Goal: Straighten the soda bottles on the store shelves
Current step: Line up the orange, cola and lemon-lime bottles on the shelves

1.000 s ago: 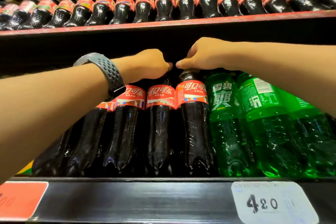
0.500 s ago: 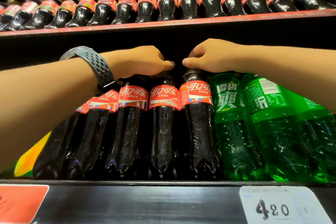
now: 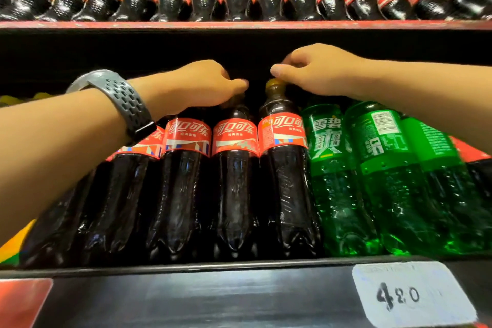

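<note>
cola bottles (image 3: 288, 194): clear glossy plastic, moulded ridges low down, dark drink showing through
green bottles (image 3: 338, 194): translucent green plastic, shiny, bright glints on the dimpled lower part
labels (image 3: 235, 136): smooth red film with a slight sheen
cap (image 3: 275, 83): dull gold-brown plastic
wristband (image 3: 125, 98): matt grey rubbery strap, pierced with holes
shelf front (image 3: 186, 298): smooth black strip, soft sheen
price tag (image 3: 411, 294): matt white, paper by its look, inked digits
upper shelf edge (image 3: 239, 24): red, scuffed, matt
</note>
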Demonstrator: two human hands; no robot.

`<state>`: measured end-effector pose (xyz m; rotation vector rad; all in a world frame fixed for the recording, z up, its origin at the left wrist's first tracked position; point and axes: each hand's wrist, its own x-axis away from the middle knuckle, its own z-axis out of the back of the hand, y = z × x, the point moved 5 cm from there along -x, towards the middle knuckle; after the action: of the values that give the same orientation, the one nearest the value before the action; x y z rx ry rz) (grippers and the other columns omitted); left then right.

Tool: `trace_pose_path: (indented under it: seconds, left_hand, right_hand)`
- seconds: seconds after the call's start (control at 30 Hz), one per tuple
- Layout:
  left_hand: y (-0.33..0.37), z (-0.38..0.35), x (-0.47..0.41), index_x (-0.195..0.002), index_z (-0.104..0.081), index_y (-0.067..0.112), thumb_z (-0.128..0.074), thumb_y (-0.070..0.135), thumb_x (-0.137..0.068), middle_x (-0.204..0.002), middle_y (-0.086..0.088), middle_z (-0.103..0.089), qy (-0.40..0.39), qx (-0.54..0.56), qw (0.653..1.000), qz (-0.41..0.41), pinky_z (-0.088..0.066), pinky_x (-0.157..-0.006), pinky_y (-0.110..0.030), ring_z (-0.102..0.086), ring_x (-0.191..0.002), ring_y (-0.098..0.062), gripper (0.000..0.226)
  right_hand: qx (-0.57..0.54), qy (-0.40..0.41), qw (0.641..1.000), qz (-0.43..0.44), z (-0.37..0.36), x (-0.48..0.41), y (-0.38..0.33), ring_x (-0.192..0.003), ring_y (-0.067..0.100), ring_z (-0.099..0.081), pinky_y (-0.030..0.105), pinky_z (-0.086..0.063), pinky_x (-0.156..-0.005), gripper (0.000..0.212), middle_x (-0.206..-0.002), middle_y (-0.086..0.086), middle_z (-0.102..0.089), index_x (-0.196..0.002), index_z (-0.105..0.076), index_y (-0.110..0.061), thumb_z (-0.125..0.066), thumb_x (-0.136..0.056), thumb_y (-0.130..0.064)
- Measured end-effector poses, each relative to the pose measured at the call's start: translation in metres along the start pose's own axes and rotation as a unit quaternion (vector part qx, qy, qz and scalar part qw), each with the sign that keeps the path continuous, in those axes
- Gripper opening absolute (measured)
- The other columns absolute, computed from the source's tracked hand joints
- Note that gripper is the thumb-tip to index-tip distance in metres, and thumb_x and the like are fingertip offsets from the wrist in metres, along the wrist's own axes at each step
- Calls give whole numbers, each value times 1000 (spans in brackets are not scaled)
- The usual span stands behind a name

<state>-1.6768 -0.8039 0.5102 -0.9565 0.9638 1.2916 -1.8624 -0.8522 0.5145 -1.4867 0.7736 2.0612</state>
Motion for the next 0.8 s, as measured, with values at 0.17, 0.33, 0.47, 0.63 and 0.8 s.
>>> trace_pose_path:
  seconds: [0.17, 0.33, 0.47, 0.63, 0.8]
  left_hand:
    - [17, 5, -2, -94, -69, 12, -54, 56, -86, -94, -8, -66, 44, -25, 999, -9, -41, -71, -29, -58, -88, -26, 47]
    - [55, -2, 0, -101, -68, 18, -56, 51, -85, -102, -4, -68, 98, 17, 993, -63, -38, -74, -26, -59, -95, -23, 38]
    - [90, -19, -4, -100, -70, 21, -58, 51, -83, -96, 2, -68, 80, 57, 993, -65, -38, -73, -25, -59, -90, -18, 36]
    - [125, -41, -15, -104, -71, 14, -55, 45, -88, -105, -8, -70, 34, -12, 998, -52, -45, -82, -28, -61, -101, -27, 39]
    - [130, -44, -20, -98, -71, 9, -62, 39, -86, -95, -10, -70, -10, -36, 999, 24, -45, -72, -28, -63, -93, -29, 34]
  right_hand:
    - [88, 24, 994, -63, 29, 10, 35, -112, 27, -55, 29, -39, -85, 40, -120, 8, -62, -116, -65, -20, -51, -91, -47]
    - [109, -6, 989, -97, 47, 19, 67, -93, 23, -57, 24, -43, -64, 29, -111, 7, -66, -110, -67, -20, -57, -88, -35]
    - [130, -51, 988, -69, 47, 27, 83, -107, 24, -57, 26, -41, -82, 30, -115, 5, -66, -111, -68, -20, -59, -88, -37]
    - [120, -88, 989, -18, 42, 27, 95, -107, 25, -59, 31, -46, -90, 39, -112, 7, -67, -112, -68, -17, -52, -91, -46]
    - [96, -67, 993, 2, 42, 20, 103, -100, 29, -59, 25, -36, -72, 48, -99, 10, -65, -102, -70, -11, -48, -92, -52]
